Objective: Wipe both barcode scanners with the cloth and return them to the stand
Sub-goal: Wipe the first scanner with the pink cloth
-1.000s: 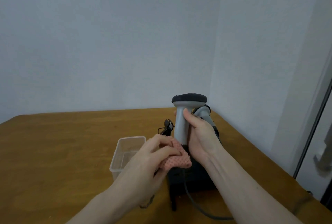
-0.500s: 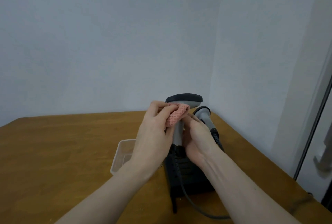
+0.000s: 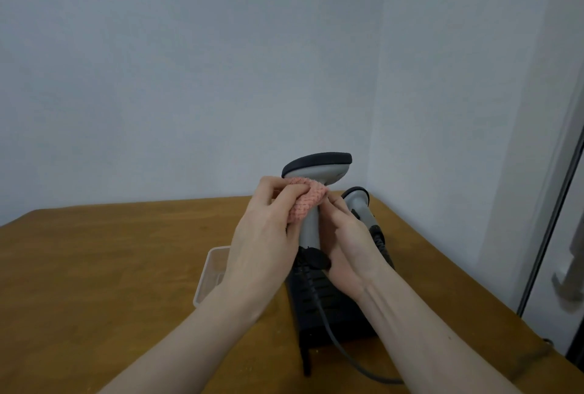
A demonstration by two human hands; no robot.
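Observation:
A grey barcode scanner (image 3: 311, 226) with a black head stands upright above the black stand (image 3: 331, 305). My right hand (image 3: 347, 245) grips its handle from the right side. My left hand (image 3: 268, 229) presses a folded pink cloth (image 3: 306, 200) against the top of the handle, just under the scanner's head. The second scanner (image 3: 358, 204), also grey and black, rests in the stand behind my right hand, mostly hidden. A grey cable (image 3: 338, 343) runs from the held scanner's base down toward me over the stand.
A clear plastic tub (image 3: 210, 273) sits on the wooden table (image 3: 110, 267) left of the stand, partly behind my left wrist. White walls meet in a corner behind the stand. The table's right edge runs close beside the stand, with a door frame (image 3: 550, 235) beyond.
My left hand has carried the cloth from the handle's base up to just below the scanner's head. The right hand kept its grip on the handle.

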